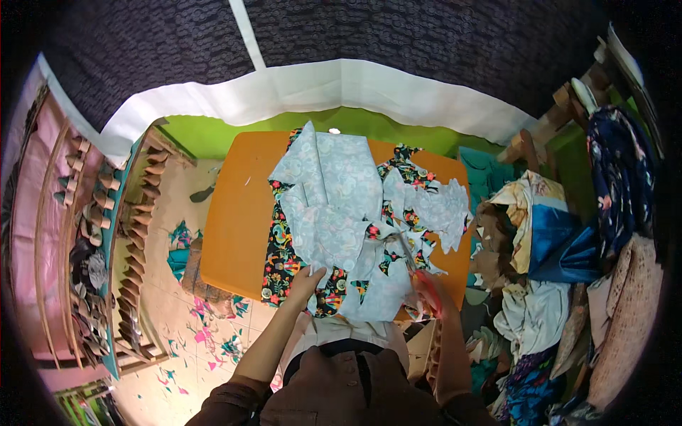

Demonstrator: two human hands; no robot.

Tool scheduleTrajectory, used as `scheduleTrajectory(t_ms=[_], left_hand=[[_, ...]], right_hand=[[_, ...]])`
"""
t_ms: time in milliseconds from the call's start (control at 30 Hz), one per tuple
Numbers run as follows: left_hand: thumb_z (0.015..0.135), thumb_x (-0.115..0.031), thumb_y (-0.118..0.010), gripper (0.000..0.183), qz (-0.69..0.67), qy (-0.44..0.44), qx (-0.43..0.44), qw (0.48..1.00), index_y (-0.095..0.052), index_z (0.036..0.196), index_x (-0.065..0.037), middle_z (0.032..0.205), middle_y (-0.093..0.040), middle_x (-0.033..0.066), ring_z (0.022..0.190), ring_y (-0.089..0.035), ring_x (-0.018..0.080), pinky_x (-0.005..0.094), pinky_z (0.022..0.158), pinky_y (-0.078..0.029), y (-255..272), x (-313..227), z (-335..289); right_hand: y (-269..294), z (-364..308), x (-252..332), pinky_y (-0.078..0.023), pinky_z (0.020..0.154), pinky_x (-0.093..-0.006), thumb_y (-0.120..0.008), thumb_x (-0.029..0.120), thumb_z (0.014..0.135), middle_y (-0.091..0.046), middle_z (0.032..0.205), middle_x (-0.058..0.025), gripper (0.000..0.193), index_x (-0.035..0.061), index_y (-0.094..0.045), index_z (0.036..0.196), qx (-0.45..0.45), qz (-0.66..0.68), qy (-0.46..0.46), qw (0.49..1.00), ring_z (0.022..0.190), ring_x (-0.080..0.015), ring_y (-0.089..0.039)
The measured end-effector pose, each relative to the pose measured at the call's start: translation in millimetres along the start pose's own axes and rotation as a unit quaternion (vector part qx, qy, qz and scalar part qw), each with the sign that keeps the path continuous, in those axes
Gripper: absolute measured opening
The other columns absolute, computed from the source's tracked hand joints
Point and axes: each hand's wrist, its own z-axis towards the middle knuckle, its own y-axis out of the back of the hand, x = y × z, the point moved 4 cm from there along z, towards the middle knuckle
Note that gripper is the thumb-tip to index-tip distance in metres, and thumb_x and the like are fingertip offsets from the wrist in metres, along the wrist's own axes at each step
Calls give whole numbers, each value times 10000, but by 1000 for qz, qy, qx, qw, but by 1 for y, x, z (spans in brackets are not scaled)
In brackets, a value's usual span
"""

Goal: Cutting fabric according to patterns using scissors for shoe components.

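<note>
A large piece of fabric (341, 184), black with bright flowers on one face and pale grey-blue on the other, lies partly folded on the orange table. Along its near edge, my left hand (305, 285) pinches the cloth, thumb on top. My right hand (430, 302) is closed round the red handles of a pair of scissors (410, 261). The scissors' blades point away from me, among the cloth at the right side of the piece. Just beyond them lie jagged offcuts (444, 206) of the same fabric. Some of my right fingers are hidden by the handles.
The orange table (238, 213) shows bare wood-coloured top at left. Wooden shoe lasts stand on racks (135, 248) to the left. Colourful scraps (202, 330) litter the tiled floor. Piled cloths (533, 312) crowd the right side. A dark curtain with a white border (341, 89) hangs beyond the table.
</note>
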Motion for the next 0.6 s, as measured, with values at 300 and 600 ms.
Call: scheduleTrajectory(t_ms=[300,600], left_hand=[[752,-213,-594,237,-106,12,-33,994,-571,873,-10,679,-542,3,567,-471,80,216,518,-386,-16,12,-11],[785,-189,-548,169,-75,-27,-60,995,-539,811,-22,603,-498,-6,473,-405,57,209,419,-308,-26,12,-14]], right_hand=[[-37,-19,43,-351,543,-292,-436,658,690,-417,836,-80,857,3,-304,1226,281,525,-186,782,682,-193,-406],[-28,0,0,-394,558,-224,-478,326,822,-436,789,-24,516,47,-317,1225,259,218,-156,928,652,-98,-441]])
